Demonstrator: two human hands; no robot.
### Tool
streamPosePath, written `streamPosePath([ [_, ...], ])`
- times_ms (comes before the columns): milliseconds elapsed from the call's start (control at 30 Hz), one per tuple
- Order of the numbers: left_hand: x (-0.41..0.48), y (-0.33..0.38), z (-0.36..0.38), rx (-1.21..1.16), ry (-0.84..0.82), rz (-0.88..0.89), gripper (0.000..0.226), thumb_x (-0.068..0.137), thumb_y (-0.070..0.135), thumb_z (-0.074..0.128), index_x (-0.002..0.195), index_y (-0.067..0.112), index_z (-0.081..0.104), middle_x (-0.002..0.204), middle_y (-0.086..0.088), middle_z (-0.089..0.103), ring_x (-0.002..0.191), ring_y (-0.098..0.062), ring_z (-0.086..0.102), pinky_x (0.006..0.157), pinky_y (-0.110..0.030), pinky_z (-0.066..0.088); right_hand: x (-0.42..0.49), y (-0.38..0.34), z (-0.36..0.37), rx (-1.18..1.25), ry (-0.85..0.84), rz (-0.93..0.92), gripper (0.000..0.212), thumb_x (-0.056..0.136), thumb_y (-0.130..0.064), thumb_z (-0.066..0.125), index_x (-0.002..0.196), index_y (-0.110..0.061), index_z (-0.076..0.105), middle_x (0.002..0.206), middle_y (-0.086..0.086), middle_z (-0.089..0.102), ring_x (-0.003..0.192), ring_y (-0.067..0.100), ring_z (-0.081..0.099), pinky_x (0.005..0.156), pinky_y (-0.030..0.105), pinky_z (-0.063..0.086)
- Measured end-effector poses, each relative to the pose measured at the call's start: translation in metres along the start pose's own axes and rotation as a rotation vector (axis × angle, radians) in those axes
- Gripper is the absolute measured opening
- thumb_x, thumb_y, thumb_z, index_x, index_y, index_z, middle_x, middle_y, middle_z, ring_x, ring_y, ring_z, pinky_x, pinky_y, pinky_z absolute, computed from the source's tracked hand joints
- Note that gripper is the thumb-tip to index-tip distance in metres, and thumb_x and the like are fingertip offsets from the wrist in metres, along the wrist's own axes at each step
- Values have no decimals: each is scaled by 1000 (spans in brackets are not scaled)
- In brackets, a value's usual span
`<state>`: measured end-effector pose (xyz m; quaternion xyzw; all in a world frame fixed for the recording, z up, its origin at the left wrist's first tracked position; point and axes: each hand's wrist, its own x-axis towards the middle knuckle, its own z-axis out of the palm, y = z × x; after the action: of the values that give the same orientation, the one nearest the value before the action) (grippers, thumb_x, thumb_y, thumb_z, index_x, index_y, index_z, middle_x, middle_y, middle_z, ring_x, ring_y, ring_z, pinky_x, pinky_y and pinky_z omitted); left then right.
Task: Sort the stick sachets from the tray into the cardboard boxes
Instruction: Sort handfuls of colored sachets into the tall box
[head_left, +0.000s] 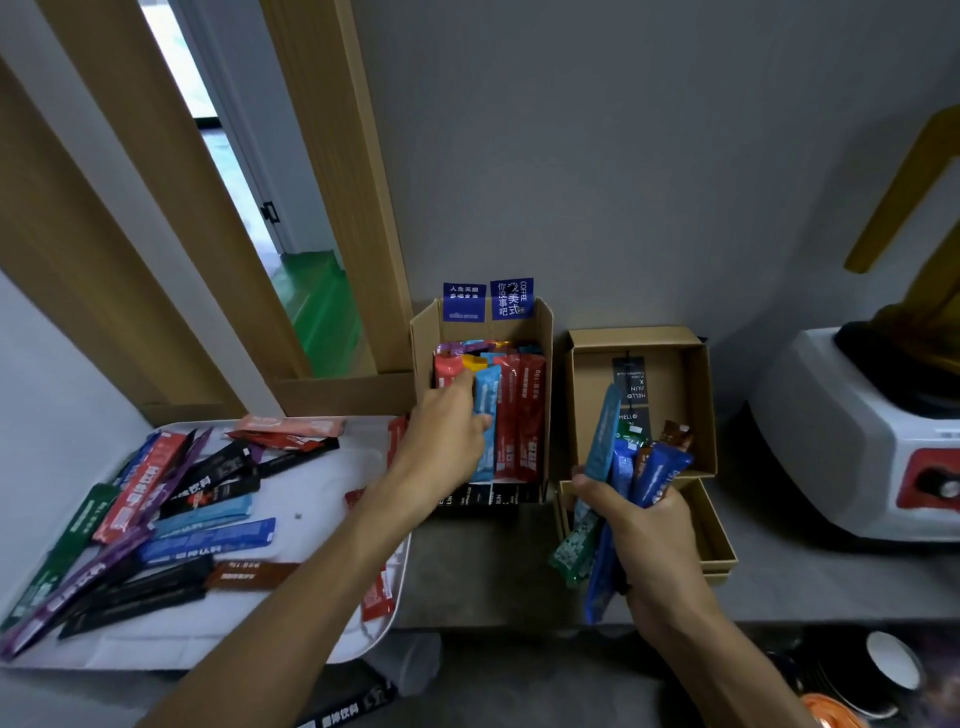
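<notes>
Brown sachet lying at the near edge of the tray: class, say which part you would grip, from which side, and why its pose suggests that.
Pinch the brown sachet at its right end, coming from above and the right. It lies flat and nearly level on the tray; that end rests free on bare white surface, while the left end meets the black sachets.

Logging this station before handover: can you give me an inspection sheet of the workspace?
Surface: grey counter, white tray to its left.
Job's things: loose sachets heaped on the tray; left box packed with upright sachets; right box nearly empty.
Clutter: white appliance at right, bowl at lower right.
Hands: left hand holds a light blue sachet at the left box; right hand grips a bundle of sachets in front of the right box.
Cables: nothing seen.
Surroundings: grey wall, open doorway at left.
</notes>
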<state>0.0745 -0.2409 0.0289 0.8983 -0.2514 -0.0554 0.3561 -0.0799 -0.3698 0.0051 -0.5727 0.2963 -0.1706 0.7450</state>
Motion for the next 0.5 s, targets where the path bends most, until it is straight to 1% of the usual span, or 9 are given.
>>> streamPosePath([
  [67,-1,-3,7,26,84,42,34,97,16,61,126,15,42,126,-9,62,111,-21,66,86,-33,57,-1,-2,-1,4,-5,4,21,86,-10,71,102,-23,66,92,-3,75,82,8,73,75,32,53],
  [167,-13,-12,23,235,261,187,50,92,21,67,129,16,33,130,-10,50,102,-23,67,78,-33,59,-2,-2,-3,-10,-25,22,21,85,-11,73,102,-22,65,87,-2,76,81,9,74,76,35,56],
  [233,-19,-21,32,405,245,263,65,86,23,76,133,16,32,133,-9,42,98,-23,68,73,-31,61,-2,-4,-3,-15,-45,34,21,84,-12,74,101,-22,65,90,2,76,81,12,74,74,33,55],
  [300,-19,-34,37,560,166,290,87,75,21,86,143,13,31,139,-9,36,106,-23,66,74,-30,61,-1,-7,-3,-10,-81,54,21,85,-13,73,103,-19,66,90,3,76,82,14,75,71,31,55],
  [367,-17,-39,37,617,124,276,97,72,17,88,148,11,29,145,-10,30,114,-23,61,79,-30,60,0,-10,-3,5,-125,74,22,85,-12,73,106,-16,67,92,6,77,84,16,75,69,30,57],
  [400,-18,-37,36,603,113,274,95,74,17,87,148,12,28,145,-9,28,116,-23,60,81,-30,60,1,-11,-3,20,-148,87,23,85,-12,73,107,-13,67,93,7,77,84,18,76,67,30,58],
  [433,-20,-33,34,555,113,291,87,78,18,83,147,13,30,144,-7,28,114,-22,60,82,-29,60,1,-12,-3,40,-170,105,23,85,-11,73,108,-11,68,93,9,77,83,19,76,65,29,59],
  [467,-23,-26,29,463,119,320,75,83,20,79,144,15,35,141,-4,31,111,-17,59,83,-25,58,2,-13,-3,61,-193,122,23,85,-10,72,107,-9,68,93,10,77,82,21,76,63,29,60],
  [500,-25,-17,23,335,129,342,59,88,23,73,139,17,43,135,1,37,104,-9,57,83,-16,53,2,-15,-4,79,-219,137,23,85,-9,72,107,-6,68,94,12,77,83,23,76,64,29,60],
])
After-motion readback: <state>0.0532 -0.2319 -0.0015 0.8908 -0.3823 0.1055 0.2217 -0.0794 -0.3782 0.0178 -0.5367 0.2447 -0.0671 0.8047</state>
